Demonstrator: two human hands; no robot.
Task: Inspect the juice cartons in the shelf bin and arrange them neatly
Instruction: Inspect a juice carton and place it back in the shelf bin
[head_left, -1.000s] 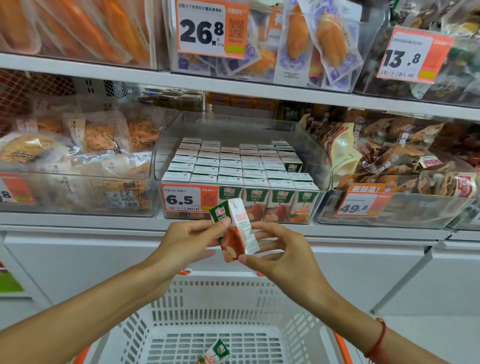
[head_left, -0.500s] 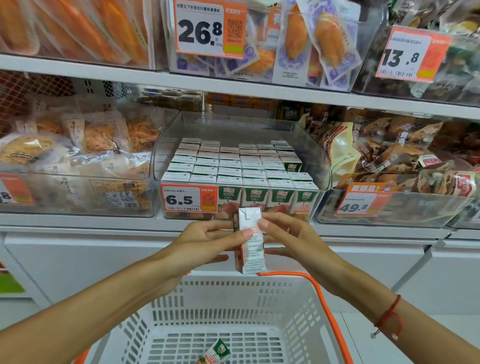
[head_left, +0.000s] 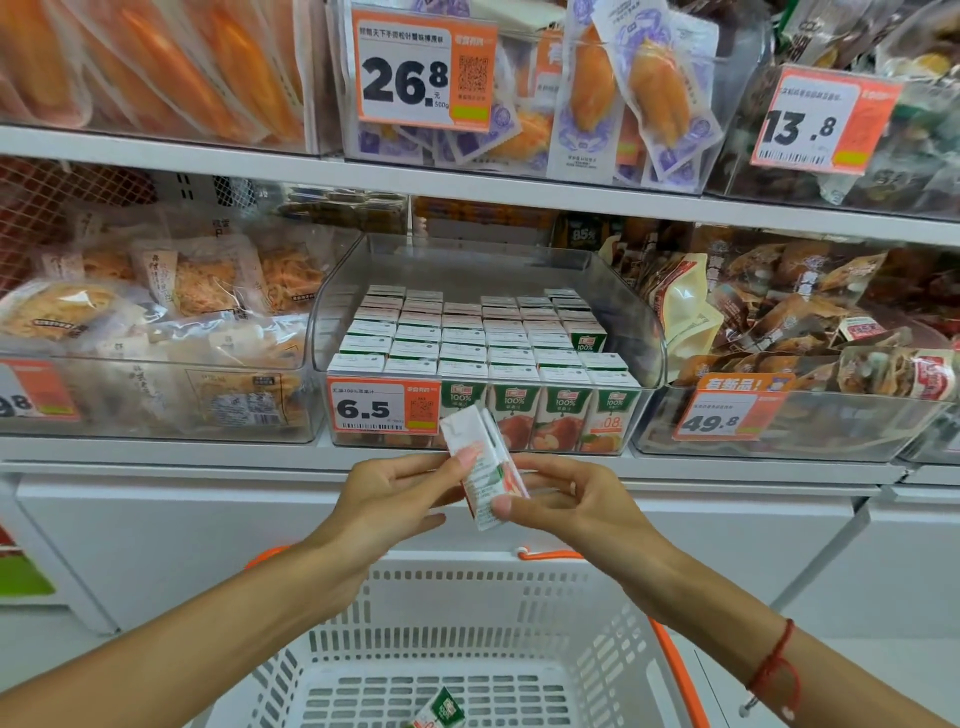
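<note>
A small white, green and red juice carton (head_left: 480, 467) is held upright, tilted slightly left, in front of the shelf edge. My left hand (head_left: 395, 499) pinches its left side with thumb and fingers. My right hand (head_left: 566, 499) pinches its lower right side. Behind it a clear shelf bin (head_left: 644, 322) holds several rows of matching juice cartons (head_left: 467, 338) standing upright, tops up, with a 6.5 price tag (head_left: 382, 408) on its front. One carton at the right of the bin stands lower, leaving a gap.
A white plastic basket (head_left: 467, 613) with orange handles sits below my hands; one more carton (head_left: 441, 712) lies at its bottom. Clear bins of packaged snacks (head_left: 156, 338) flank the juice bin left and right (head_left: 805, 338). A shelf with packaged food runs above.
Both hands turned the carton from a slanted pose to upright, then lifted it slightly and tilted its top leftward. The view moved a little closer to the shelf.
</note>
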